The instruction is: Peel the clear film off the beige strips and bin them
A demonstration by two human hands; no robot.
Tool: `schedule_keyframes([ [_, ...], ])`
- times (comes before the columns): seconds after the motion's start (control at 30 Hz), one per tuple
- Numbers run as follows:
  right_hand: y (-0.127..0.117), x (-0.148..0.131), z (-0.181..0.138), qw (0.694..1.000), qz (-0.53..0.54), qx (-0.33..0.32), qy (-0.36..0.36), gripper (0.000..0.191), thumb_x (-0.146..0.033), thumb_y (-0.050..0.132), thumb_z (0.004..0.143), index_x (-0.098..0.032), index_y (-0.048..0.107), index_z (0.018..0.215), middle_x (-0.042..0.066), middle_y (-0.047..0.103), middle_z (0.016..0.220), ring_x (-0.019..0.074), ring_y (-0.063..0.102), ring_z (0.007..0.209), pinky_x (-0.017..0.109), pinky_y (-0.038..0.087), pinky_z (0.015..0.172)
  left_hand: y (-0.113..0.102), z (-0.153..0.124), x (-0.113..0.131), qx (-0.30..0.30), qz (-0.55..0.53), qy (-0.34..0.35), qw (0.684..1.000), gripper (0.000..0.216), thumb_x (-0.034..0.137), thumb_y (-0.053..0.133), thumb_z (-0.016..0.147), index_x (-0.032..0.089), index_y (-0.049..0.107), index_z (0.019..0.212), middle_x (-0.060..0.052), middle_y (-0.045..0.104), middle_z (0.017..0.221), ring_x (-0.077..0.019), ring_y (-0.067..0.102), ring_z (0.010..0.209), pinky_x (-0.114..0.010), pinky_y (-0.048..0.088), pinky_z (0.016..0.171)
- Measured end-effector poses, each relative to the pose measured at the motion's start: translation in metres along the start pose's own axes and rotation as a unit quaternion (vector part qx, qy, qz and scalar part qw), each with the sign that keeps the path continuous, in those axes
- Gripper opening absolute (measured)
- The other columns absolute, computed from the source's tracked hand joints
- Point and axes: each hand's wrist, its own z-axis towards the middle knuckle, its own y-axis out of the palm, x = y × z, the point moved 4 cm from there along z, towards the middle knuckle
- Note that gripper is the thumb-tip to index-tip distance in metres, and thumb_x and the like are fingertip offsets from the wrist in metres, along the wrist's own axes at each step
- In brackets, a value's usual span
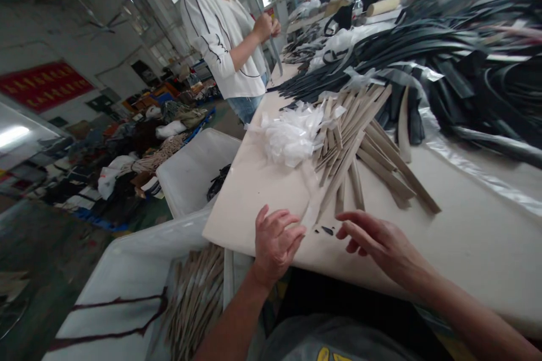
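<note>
My left hand (275,242) rests at the near edge of the cream table (466,237), its fingers pinching the end of a pale strip (313,206) that runs up toward a heap of tan strips (359,141). Just to the right, my right hand (376,240) hovers over the table with fingers spread and nothing in it. A small dark scrap (327,230) lies between the two hands. Crumpled clear plastic (292,132) sits at the left of the tan heap.
A white bin (127,276) at lower left holds several tan strips (195,299); a second white bin (190,172) stands behind it. Piles of black strips (444,51) cover the far table. A person in a white top (224,34) stands at the far left end.
</note>
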Motion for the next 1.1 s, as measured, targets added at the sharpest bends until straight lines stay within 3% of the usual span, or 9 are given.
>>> schedule_keyframes([
  [0.17, 0.032, -0.021, 0.031, 0.999, 0.028, 0.001, -0.018, 0.045, -0.04, 0.053, 0.084, -0.016, 0.052, 0.122, -0.001, 0.066, 0.067, 0.0142, 0.061, 0.052, 0.023, 0.047, 0.048, -0.008, -0.004, 0.014, -0.05, -0.042, 0.005, 0.998, 0.019, 0.023, 0.064, 0.082, 0.035, 0.069, 0.095, 0.001, 0.073, 0.102, -0.0204, 0.06, 0.109, -0.047, 0.018, 0.113],
  [0.3, 0.03, -0.026, 0.043, 0.998, 0.029, 0.024, -0.059, 0.044, -0.028, 0.054, 0.079, -0.017, 0.052, 0.121, -0.003, 0.063, 0.066, 0.0127, 0.057, 0.054, 0.023, 0.046, 0.053, -0.009, -0.015, 0.002, -0.038, -0.201, -0.208, 0.956, 0.021, 0.038, 0.065, 0.081, 0.031, 0.07, 0.099, -0.006, 0.07, 0.107, -0.0255, 0.06, 0.107, -0.044, 0.035, 0.104],
  [0.4, 0.02, -0.031, 0.041, 0.995, -0.008, 0.025, -0.093, 0.042, -0.026, 0.053, 0.08, -0.02, 0.054, 0.122, -0.003, 0.062, 0.066, 0.0126, 0.056, 0.056, 0.023, 0.046, 0.058, 0.003, -0.018, -0.004, -0.083, -0.379, -0.388, 0.836, 0.04, 0.053, 0.057, 0.082, 0.02, 0.069, 0.102, -0.01, 0.071, 0.099, -0.0239, 0.064, 0.088, -0.036, 0.048, 0.083],
  [0.5, 0.014, -0.039, 0.036, 0.99, -0.069, 0.03, -0.117, 0.041, -0.021, 0.052, 0.081, -0.021, 0.058, 0.121, -0.004, 0.061, 0.064, 0.0121, 0.054, 0.057, 0.022, 0.042, 0.06, 0.023, -0.012, 0.006, -0.181, -0.508, -0.456, 0.708, 0.045, 0.053, 0.066, 0.075, 0.013, 0.072, 0.094, -0.009, 0.071, 0.08, -0.0189, 0.063, 0.072, -0.03, 0.048, 0.072],
  [0.6, 0.016, -0.046, 0.029, 0.981, -0.134, 0.028, -0.136, 0.041, -0.015, 0.052, 0.081, -0.022, 0.061, 0.12, -0.005, 0.059, 0.059, 0.0111, 0.052, 0.053, 0.02, 0.039, 0.056, 0.039, -0.009, 0.021, -0.221, -0.548, -0.496, 0.636, 0.037, 0.046, 0.076, 0.068, 0.01, 0.073, 0.078, -0.009, 0.07, 0.071, -0.016, 0.061, 0.065, -0.029, 0.048, 0.07],
  [0.8, 0.013, -0.046, 0.018, 0.958, -0.238, 0.05, -0.151, 0.039, -0.017, 0.056, 0.084, -0.029, 0.061, 0.121, -0.004, 0.067, 0.067, 0.0122, 0.062, 0.061, 0.019, 0.041, 0.059, 0.067, -0.023, 0.034, -0.204, -0.644, -0.56, 0.479, 0.024, 0.032, 0.082, 0.065, 0.011, 0.071, 0.073, -0.007, 0.069, 0.073, -0.0124, 0.062, 0.067, -0.024, 0.051, 0.066],
  [0.87, -0.003, -0.042, 0.018, 0.952, -0.261, 0.078, -0.138, 0.037, -0.02, 0.057, 0.086, -0.029, 0.059, 0.121, -0.004, 0.071, 0.078, 0.0124, 0.064, 0.068, 0.02, 0.044, 0.064, 0.066, -0.021, 0.019, -0.158, -0.645, -0.583, 0.469, 0.021, 0.026, 0.084, 0.062, 0.012, 0.069, 0.068, -0.005, 0.068, 0.068, -0.0104, 0.06, 0.061, -0.021, 0.051, 0.061],
  [0.93, -0.029, -0.034, 0.02, 0.944, -0.286, 0.128, -0.107, 0.035, -0.024, 0.057, 0.088, -0.027, 0.057, 0.123, 0.0, 0.071, 0.096, 0.0148, 0.065, 0.08, 0.023, 0.046, 0.072, 0.051, -0.01, -0.013, -0.049, -0.625, -0.607, 0.489, 0.019, 0.018, 0.083, 0.058, 0.014, 0.066, 0.065, -0.002, 0.067, 0.065, -0.0097, 0.059, 0.057, -0.02, 0.052, 0.056],
  [1.1, -0.109, -0.001, 0.039, 0.896, -0.359, 0.26, 0.019, 0.051, -0.035, 0.061, 0.087, -0.015, 0.046, 0.132, 0.016, 0.049, 0.134, 0.0298, 0.046, 0.121, 0.045, 0.037, 0.099, -0.041, 0.035, -0.107, 0.299, -0.538, -0.544, 0.571, 0.019, 0.013, 0.065, 0.075, 0.018, 0.056, 0.058, 0.005, 0.061, 0.057, -0.0084, 0.059, 0.054, -0.019, 0.056, 0.054],
])
